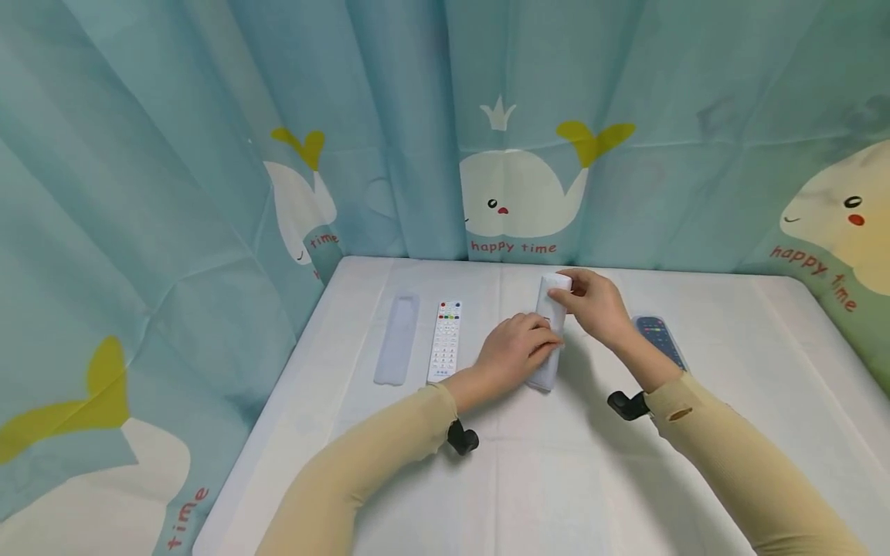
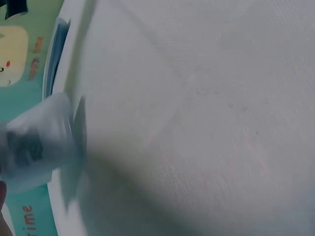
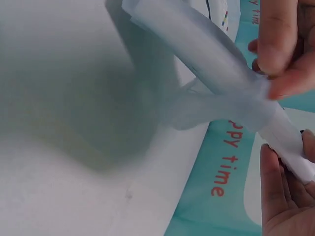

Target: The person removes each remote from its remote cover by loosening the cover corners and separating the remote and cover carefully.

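Note:
A long white remote control (image 1: 552,289), its buttons out of sight, is held tilted over the table inside a translucent sleeve (image 1: 544,374). My right hand (image 1: 591,305) grips its far end between thumb and fingers. Around the middle, the fingers of my left hand (image 1: 514,349) pinch the sleeve. In the right wrist view a loose flap of the sleeve (image 3: 197,109) hangs off the side of the white remote (image 3: 197,46). The lower end of the sleeve (image 2: 47,142) shows at the left edge of the left wrist view.
Left of my hands lie a white remote with coloured buttons (image 1: 445,340) and a flat translucent sleeve (image 1: 397,340). A dark remote (image 1: 659,340) lies beyond my right forearm, which partly covers it. A whale-print curtain (image 1: 389,154) hangs behind the white table (image 1: 556,479).

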Demonstrator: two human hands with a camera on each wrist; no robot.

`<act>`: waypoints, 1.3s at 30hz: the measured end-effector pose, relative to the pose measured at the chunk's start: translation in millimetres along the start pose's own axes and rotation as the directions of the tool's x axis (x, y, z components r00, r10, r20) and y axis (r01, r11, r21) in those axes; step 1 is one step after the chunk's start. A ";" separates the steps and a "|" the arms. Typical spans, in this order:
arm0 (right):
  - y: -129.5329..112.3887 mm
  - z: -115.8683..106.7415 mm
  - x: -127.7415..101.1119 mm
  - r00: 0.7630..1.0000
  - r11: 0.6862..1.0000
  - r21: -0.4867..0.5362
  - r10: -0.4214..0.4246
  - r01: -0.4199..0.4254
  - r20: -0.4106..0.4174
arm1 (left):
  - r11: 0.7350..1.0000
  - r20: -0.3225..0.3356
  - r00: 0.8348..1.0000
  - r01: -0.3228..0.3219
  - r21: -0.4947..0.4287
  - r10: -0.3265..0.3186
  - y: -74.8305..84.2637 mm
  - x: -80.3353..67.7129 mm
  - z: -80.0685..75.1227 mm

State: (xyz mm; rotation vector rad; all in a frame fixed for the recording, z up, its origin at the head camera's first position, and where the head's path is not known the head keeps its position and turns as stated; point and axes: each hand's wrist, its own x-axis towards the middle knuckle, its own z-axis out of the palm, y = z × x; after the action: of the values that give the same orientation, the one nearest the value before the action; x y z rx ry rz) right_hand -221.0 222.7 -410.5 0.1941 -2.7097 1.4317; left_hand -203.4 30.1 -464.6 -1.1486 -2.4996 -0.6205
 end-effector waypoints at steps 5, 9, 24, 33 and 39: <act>1.9 -4.0 -1.8 0.999 0.999 0.042 0.024 -0.025 0.026 | 0.974 0.007 0.977 0.212 -0.075 -0.213 -12.0 -4.9 -5.1; 3.3 -3.3 -1.4 0.999 0.998 0.064 0.025 -0.028 0.036 | 0.947 0.040 0.948 0.318 -0.041 -0.317 -20.9 -7.8 -6.0; 7.7 -3.6 -4.1 0.993 0.994 0.101 0.029 -0.041 0.114 | 0.950 0.048 0.949 0.312 -0.020 -0.311 -19.6 -0.9 -2.1; 8.1 -5.2 -4.8 0.993 0.990 0.137 0.008 -0.024 0.118 | 0.953 0.132 0.944 0.303 0.010 -0.302 -16.1 -5.9 -7.9; 9.4 -2.6 -4.3 0.994 0.989 0.143 0.017 -0.033 0.109 | 0.952 0.191 0.933 0.301 0.049 -0.305 -15.3 -12.9 -5.9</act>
State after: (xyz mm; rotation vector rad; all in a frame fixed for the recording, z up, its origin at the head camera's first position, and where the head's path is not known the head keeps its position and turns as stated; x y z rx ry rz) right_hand -218.1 230.5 -417.2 0.2536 -2.6996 1.6739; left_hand -206.6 10.1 -469.3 -0.8586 -2.8776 -0.5815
